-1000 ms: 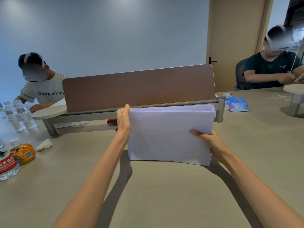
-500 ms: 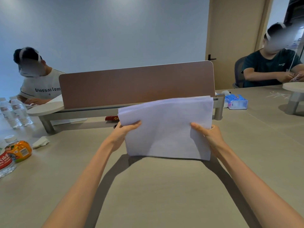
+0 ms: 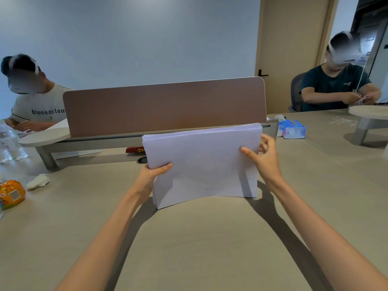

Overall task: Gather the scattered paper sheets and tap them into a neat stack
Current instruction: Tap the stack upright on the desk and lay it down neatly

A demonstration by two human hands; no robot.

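stack [image 3: 203, 164]: loose thin sheets, so likely light, floppy and slick against each other. Bottom edge bows up mid-span and the top edges are fanned. Best hold is probably both short edges, loose enough that sheets can slide on a tap.

It stands on its long edge on the desk [image 3: 189, 238], between the 2 hands.
- left hand [image 3: 152, 174]: grips the lower left edge, thumb in front.
- right hand [image 3: 265, 160]: pinches the upper right edge lightly, thumb in front, fingers half curled behind.

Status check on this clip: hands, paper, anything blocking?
Left hand grips stack low on its left edge. Right hand pinches right edge. Stack upright, bottom edge bowed, top uneven. Nothing in the way.
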